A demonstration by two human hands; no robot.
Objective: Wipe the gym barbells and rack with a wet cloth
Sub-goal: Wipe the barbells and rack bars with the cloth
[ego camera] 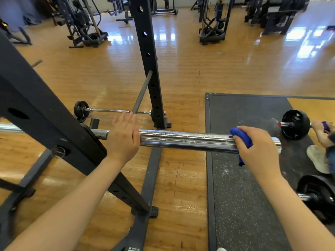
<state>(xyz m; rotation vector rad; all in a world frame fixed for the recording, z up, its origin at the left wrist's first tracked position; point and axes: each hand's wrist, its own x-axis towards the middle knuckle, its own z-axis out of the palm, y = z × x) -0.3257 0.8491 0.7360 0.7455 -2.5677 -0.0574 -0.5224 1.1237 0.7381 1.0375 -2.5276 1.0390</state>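
Observation:
A chrome barbell sleeve (186, 140) juts rightwards from the black rack (45, 113), level across the middle of the view. My right hand (257, 147) grips a blue cloth (242, 137) wrapped over the sleeve near its right end. My left hand (124, 134) lies flat on top of the sleeve's inner end, fingers straight and pointing away from me. Wet streaks show on the chrome between the two hands.
A black rack upright (150, 66) stands behind the bar. A small barbell (112, 110) lies on the wooden floor beyond. A dark rubber mat (244, 178) holds plated barbells (294, 124) at right, where another person's hand (319, 126) holds a purple cloth.

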